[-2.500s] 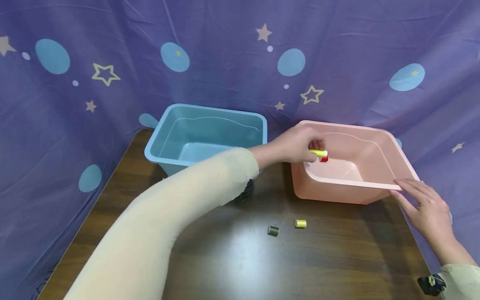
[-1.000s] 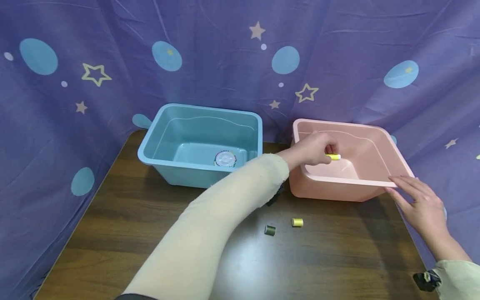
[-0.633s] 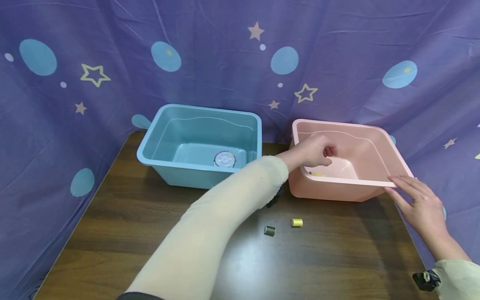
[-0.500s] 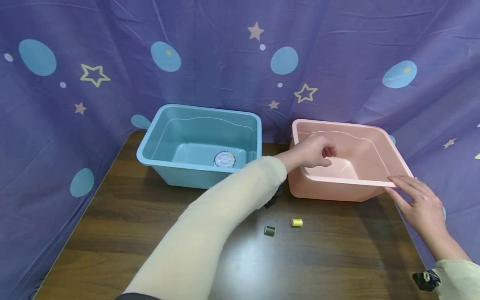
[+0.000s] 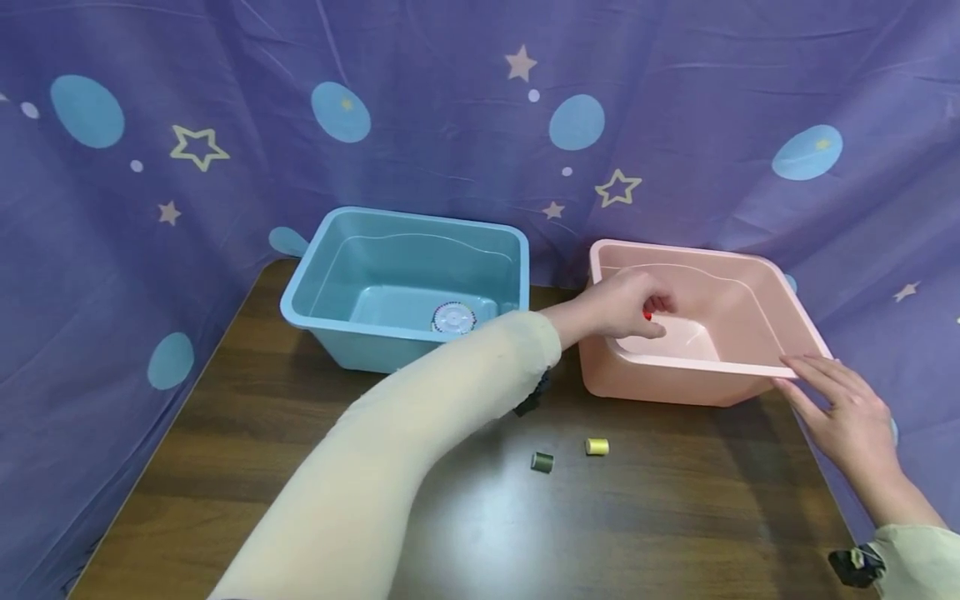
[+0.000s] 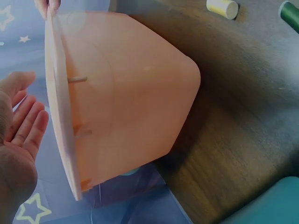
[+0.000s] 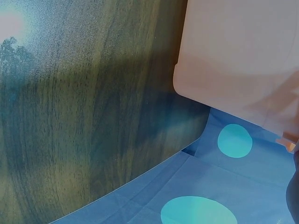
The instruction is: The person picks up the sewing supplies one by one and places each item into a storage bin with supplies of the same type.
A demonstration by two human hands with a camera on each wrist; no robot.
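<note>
My left hand (image 5: 626,304) hovers over the left side of the pink bin (image 5: 705,379). In the left wrist view its fingers (image 6: 32,122) are loosely bent with nothing between them. A bit of something red (image 5: 648,316), small and mostly hidden, shows between thumb and fingers, apparently down in the bin. At the bin's front right corner my right hand (image 5: 847,417) holds the rim, fingertips on top and thumb below. A yellow thread spool (image 5: 597,447) and a dark green thread spool (image 5: 542,462) lie on the table in front of the bins.
A blue bin (image 5: 405,333) stands to the left of the pink one. Inside it lies a round wheel of coloured-head pins (image 5: 453,317). Both bins are on a brown wooden table (image 5: 247,433), before a purple patterned curtain (image 5: 450,108).
My left hand has let go of a bright yellow spool, which fell into the pink bin and is now out of sight. The right hand keeps its place on the rim.
</note>
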